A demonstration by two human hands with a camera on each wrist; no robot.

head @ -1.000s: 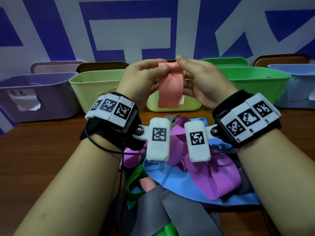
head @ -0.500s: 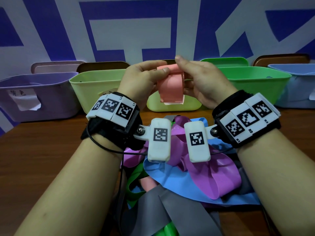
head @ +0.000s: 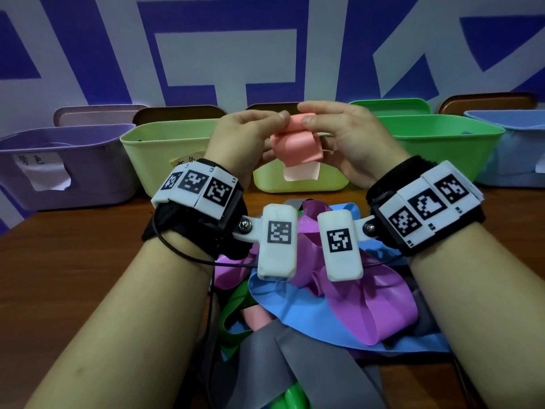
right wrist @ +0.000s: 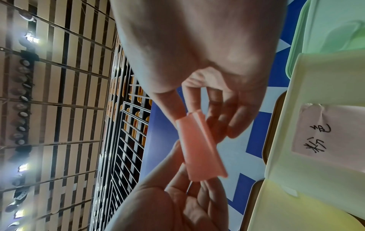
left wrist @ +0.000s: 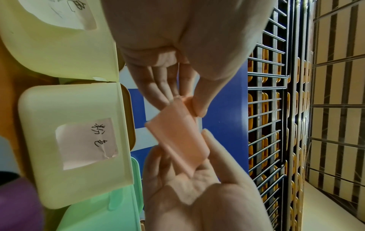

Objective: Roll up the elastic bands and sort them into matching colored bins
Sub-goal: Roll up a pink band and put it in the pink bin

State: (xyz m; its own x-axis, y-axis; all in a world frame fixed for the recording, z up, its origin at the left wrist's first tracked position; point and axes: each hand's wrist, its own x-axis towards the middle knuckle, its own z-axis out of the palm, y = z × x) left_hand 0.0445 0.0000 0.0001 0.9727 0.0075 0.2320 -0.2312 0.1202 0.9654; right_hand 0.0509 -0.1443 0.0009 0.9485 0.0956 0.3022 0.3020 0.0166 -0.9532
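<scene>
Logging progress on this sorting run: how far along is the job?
Early. No sorted band shows in any bin, though the interiors are mostly hidden. In hand: the left hand and right hand pinch the pink band, almost fully rolled, above the bin with the pink label. Left: a pile of purple, blue, grey and green bands on the table.

A salmon-pink elastic band [head: 295,147] shows against a blue-and-white patterned wall [head: 224,54]. Along the brown wooden table's [head: 73,246] far edge stand lilac [head: 59,184], pale yellow-green [head: 165,160], bright green [head: 442,143] and light blue [head: 513,154] plastic bins.
</scene>
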